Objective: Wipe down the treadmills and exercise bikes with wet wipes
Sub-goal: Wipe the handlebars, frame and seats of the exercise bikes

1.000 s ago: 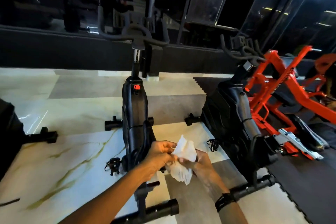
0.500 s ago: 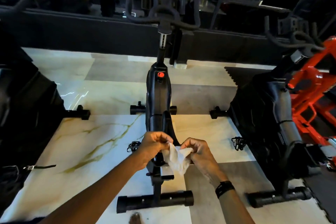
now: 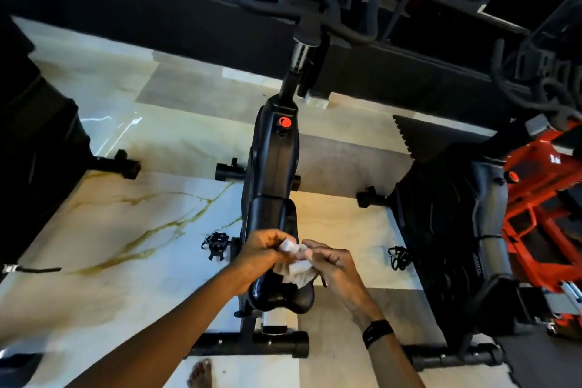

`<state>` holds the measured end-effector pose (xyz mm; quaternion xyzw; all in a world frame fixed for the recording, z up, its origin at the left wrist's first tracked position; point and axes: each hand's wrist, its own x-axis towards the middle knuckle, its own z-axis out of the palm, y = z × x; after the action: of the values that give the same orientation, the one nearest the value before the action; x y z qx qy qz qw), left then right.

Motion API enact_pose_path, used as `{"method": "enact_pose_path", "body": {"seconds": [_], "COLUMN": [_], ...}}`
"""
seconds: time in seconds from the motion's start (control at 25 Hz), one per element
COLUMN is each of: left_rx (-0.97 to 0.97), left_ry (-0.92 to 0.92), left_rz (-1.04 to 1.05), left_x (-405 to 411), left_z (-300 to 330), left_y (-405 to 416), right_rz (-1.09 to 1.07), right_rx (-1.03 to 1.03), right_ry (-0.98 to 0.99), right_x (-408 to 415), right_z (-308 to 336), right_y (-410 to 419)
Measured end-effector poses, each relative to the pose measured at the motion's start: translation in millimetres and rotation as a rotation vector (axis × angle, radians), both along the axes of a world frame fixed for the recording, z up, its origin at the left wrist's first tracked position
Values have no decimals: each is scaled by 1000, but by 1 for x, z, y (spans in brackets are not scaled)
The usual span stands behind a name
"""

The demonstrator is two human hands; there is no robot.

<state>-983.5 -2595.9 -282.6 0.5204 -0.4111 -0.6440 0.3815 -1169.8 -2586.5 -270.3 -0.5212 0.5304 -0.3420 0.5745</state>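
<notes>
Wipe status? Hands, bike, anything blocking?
Left hand and right hand both grip wipe. Wipe above bike seat, contact unclear. Nothing blocking.

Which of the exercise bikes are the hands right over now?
The middle bike, with the red knob: its saddle lies directly under both hands. The bikes at the left and right stand apart.

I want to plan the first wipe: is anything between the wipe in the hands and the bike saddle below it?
Nothing visible: both hands hold the wipe directly above the bare saddle.
</notes>
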Motion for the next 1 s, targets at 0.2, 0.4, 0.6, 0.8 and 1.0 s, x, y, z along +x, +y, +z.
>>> {"method": "enact_pose_path", "body": {"seconds": [0.2,0.4,0.6,0.8,1.0], "left_rx": [-44,-100,-86,46,35], "left_ry": [-250,-322,-544,-654,-704], "left_rz": [102,265,292,265,249], "left_x": [-1,-19,-23,-22,-16], "left_z": [-35,-46,-65,-93,-97], "left_y": [-1,-8,-11,16,32], "right_rz": [124,303,140,392,531], "right_rx": [-29,-167,-425,-460,-633], "right_ry": [229,534,686,811,970], "right_x": [7,10,17,35,53], "right_z": [-20,-28,-20,-49,-64], "right_y": [-26,-69,-143,-158,-113]}}
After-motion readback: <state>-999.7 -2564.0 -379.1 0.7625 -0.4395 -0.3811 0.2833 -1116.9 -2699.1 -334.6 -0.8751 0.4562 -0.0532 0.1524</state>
